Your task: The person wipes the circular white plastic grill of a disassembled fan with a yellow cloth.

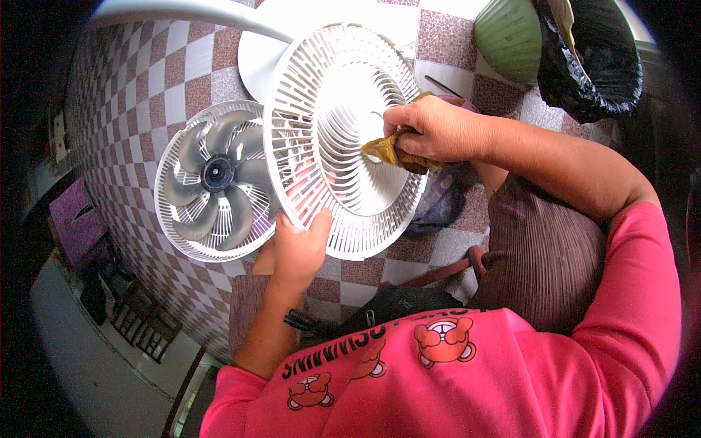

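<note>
A white plastic fan grille [358, 219] is tilted up in front of me. My left hand [304, 232] grips its lower left rim, thumb on the near side and fingers showing through the slats behind. In my right hand [432, 128] is a bunched yellow-brown cloth [383, 149], touching the inside of the grille near its centre. Left of the grille, partly covered by it, lies another white grille part [164, 219] with grey translucent fan blades [189, 197] around a dark hub [217, 172].
A white round fan base [254, 68] and pole [219, 13] lie beyond the grille on the checkered tile floor [175, 82]. A green bin [506, 41] with a black plastic liner [597, 71] stands at the upper right. A thin dark rod [442, 86] lies near it.
</note>
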`<action>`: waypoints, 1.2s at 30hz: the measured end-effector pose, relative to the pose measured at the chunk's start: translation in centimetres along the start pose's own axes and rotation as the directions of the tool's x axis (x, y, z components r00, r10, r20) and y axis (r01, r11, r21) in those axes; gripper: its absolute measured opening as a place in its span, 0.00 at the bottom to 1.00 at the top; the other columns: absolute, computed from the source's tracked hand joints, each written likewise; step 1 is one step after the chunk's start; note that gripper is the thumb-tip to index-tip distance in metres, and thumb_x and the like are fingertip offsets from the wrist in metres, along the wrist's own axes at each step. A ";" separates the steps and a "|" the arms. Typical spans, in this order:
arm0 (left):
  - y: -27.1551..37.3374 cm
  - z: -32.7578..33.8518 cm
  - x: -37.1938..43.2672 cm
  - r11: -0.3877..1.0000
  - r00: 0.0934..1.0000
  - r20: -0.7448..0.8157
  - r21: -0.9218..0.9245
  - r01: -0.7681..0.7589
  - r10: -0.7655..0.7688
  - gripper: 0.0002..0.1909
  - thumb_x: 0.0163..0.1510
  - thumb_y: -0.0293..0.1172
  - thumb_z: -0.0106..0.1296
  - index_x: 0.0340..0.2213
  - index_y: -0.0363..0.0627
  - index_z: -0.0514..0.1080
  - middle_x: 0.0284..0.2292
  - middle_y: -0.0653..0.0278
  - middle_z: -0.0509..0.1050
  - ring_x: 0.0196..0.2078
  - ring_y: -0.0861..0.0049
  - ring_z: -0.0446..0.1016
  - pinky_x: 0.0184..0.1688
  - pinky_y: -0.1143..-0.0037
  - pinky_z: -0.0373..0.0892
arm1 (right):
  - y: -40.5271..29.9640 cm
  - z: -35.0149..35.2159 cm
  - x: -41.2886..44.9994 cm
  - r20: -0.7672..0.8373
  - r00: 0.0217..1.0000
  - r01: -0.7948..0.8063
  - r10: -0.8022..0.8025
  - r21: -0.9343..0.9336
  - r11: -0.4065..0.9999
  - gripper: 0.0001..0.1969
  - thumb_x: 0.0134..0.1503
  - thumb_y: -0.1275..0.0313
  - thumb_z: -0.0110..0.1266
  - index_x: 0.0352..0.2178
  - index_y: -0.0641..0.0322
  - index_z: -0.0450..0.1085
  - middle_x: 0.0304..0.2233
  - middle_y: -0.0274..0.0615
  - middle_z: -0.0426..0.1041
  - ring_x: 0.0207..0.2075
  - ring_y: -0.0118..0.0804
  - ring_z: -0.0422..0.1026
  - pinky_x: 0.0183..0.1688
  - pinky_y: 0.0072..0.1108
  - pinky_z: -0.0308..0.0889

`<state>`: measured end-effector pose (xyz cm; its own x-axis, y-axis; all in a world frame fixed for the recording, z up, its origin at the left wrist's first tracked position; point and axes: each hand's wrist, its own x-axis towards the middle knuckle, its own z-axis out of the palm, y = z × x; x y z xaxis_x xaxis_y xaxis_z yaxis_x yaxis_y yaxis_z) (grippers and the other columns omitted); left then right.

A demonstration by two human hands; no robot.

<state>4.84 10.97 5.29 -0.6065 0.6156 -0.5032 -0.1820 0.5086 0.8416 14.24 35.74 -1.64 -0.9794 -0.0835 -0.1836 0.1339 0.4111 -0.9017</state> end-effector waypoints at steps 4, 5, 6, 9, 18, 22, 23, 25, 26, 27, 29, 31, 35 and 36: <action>0.0 0.4 0.0 0.999 0.999 -0.010 0.012 -0.035 0.036 0.18 0.47 0.14 0.41 0.42 0.31 0.65 0.39 0.59 0.71 0.43 0.75 0.68 0.47 0.78 0.61 | -0.1 0.0 0.1 0.007 0.999 -0.032 0.031 0.014 0.999 0.08 0.43 0.74 0.47 0.28 0.62 0.67 0.24 0.52 0.71 0.29 0.52 0.71 0.34 0.34 0.66; 0.0 0.4 0.0 0.997 0.997 -0.004 0.035 -0.076 0.076 0.18 0.46 0.14 0.41 0.42 0.31 0.65 0.39 0.58 0.71 0.43 0.74 0.68 0.48 0.77 0.61 | -0.2 0.0 0.1 0.006 0.999 -0.033 0.033 0.028 0.999 0.08 0.43 0.74 0.47 0.28 0.62 0.67 0.23 0.52 0.71 0.29 0.51 0.71 0.34 0.33 0.66; -0.1 0.3 0.0 0.997 0.997 -0.005 0.034 -0.075 0.076 0.18 0.46 0.14 0.41 0.42 0.31 0.65 0.39 0.58 0.71 0.43 0.74 0.68 0.48 0.77 0.61 | -0.2 -0.1 0.1 0.007 0.999 -0.033 0.032 0.028 0.999 0.08 0.43 0.74 0.47 0.28 0.62 0.67 0.23 0.52 0.71 0.29 0.51 0.71 0.34 0.33 0.66; -0.4 0.2 0.0 0.995 0.997 0.004 0.070 -0.075 0.075 0.19 0.46 0.13 0.41 0.42 0.31 0.65 0.39 0.58 0.71 0.43 0.74 0.68 0.48 0.77 0.61 | -0.2 0.0 0.2 0.016 0.999 -0.029 0.029 0.005 1.000 0.08 0.43 0.75 0.48 0.28 0.62 0.67 0.23 0.52 0.71 0.28 0.51 0.71 0.33 0.33 0.66; -0.6 0.5 -0.1 0.998 0.998 -0.011 0.030 -0.058 0.059 0.19 0.45 0.13 0.42 0.42 0.32 0.64 0.38 0.59 0.71 0.42 0.75 0.68 0.46 0.78 0.62 | -0.4 0.4 0.6 -0.007 0.996 0.093 -0.093 -0.014 0.996 0.08 0.45 0.76 0.48 0.31 0.63 0.66 0.21 0.49 0.70 0.25 0.45 0.72 0.29 0.26 0.66; -0.7 0.6 -0.2 0.998 0.998 -0.023 0.039 -0.055 0.056 0.18 0.45 0.13 0.42 0.41 0.32 0.65 0.37 0.59 0.71 0.41 0.75 0.68 0.46 0.78 0.62 | -1.9 0.5 0.5 0.015 1.000 -0.001 0.002 -0.066 0.998 0.08 0.46 0.76 0.47 0.31 0.63 0.65 0.21 0.50 0.70 0.25 0.46 0.72 0.29 0.28 0.66; -0.7 0.7 -0.3 1.000 0.999 -0.030 0.014 -0.022 0.022 0.18 0.45 0.13 0.42 0.40 0.32 0.66 0.37 0.59 0.71 0.41 0.75 0.68 0.46 0.78 0.62 | -2.2 0.6 0.5 0.015 1.000 -0.024 0.025 -0.075 0.997 0.08 0.46 0.76 0.46 0.30 0.64 0.65 0.21 0.50 0.70 0.25 0.46 0.72 0.28 0.29 0.66; -0.1 0.9 -0.3 0.999 1.000 -0.017 0.034 -0.002 0.002 0.18 0.45 0.13 0.42 0.40 0.33 0.66 0.37 0.59 0.71 0.41 0.75 0.68 0.46 0.78 0.62 | -2.3 0.9 0.7 -0.041 0.999 0.005 -0.009 -0.079 0.997 0.07 0.46 0.75 0.46 0.30 0.64 0.65 0.21 0.51 0.70 0.25 0.49 0.71 0.28 0.31 0.66; 0.0 1.0 -0.3 0.998 1.000 -0.005 0.055 0.019 -0.018 0.18 0.45 0.13 0.42 0.40 0.33 0.66 0.37 0.59 0.71 0.41 0.75 0.68 0.46 0.78 0.62 | -2.4 0.9 0.6 -0.041 0.999 0.002 -0.005 -0.084 0.997 0.07 0.46 0.75 0.46 0.30 0.64 0.65 0.20 0.51 0.70 0.25 0.49 0.71 0.28 0.32 0.66; 0.0 1.1 -0.4 0.998 1.000 -0.007 0.055 0.019 -0.019 0.18 0.45 0.13 0.42 0.40 0.33 0.66 0.37 0.59 0.71 0.41 0.75 0.68 0.46 0.78 0.62 | -3.1 0.6 0.8 -0.039 0.999 0.001 -0.004 -0.087 0.996 0.07 0.46 0.75 0.46 0.30 0.64 0.65 0.20 0.52 0.70 0.24 0.50 0.71 0.27 0.32 0.66; 0.0 1.2 -0.4 0.987 0.992 0.016 0.099 -0.124 0.123 0.18 0.45 0.14 0.41 0.41 0.33 0.66 0.38 0.59 0.70 0.41 0.75 0.68 0.46 0.78 0.62 | -4.3 -0.2 1.7 -0.074 0.997 0.013 -0.021 -0.098 0.995 0.07 0.47 0.75 0.47 0.30 0.63 0.66 0.20 0.51 0.70 0.24 0.50 0.72 0.28 0.31 0.67; 0.0 1.2 -0.5 0.990 0.995 0.010 0.094 -0.101 0.100 0.18 0.45 0.14 0.41 0.41 0.33 0.66 0.38 0.59 0.70 0.42 0.75 0.68 0.46 0.78 0.62 | -4.7 -1.5 2.7 -0.279 0.958 0.045 -0.069 -0.091 0.995 0.06 0.48 0.74 0.48 0.30 0.62 0.67 0.19 0.51 0.70 0.24 0.48 0.72 0.27 0.30 0.67; -0.2 1.3 -0.6 0.995 0.996 0.007 0.046 -0.088 0.088 0.18 0.45 0.14 0.41 0.41 0.32 0.65 0.38 0.58 0.70 0.42 0.75 0.68 0.46 0.77 0.62 | -4.3 -1.2 2.5 -0.284 0.956 0.045 -0.076 -0.113 0.993 0.06 0.49 0.74 0.48 0.31 0.61 0.67 0.21 0.50 0.71 0.24 0.47 0.73 0.26 0.28 0.68; -0.3 1.2 -0.6 0.995 0.996 0.005 0.047 -0.086 0.086 0.18 0.45 0.14 0.41 0.41 0.32 0.65 0.38 0.58 0.70 0.42 0.75 0.68 0.46 0.77 0.62 | -4.4 -1.0 2.5 -0.283 0.956 0.047 -0.077 -0.111 0.993 0.06 0.49 0.74 0.48 0.31 0.61 0.67 0.21 0.50 0.71 0.24 0.47 0.73 0.26 0.28 0.68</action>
<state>6.20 11.11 5.10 -0.6163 0.6600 -0.4297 -0.0921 0.4814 0.8716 11.05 34.65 2.22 -0.9894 0.1451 0.0044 0.0703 0.5052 -0.8601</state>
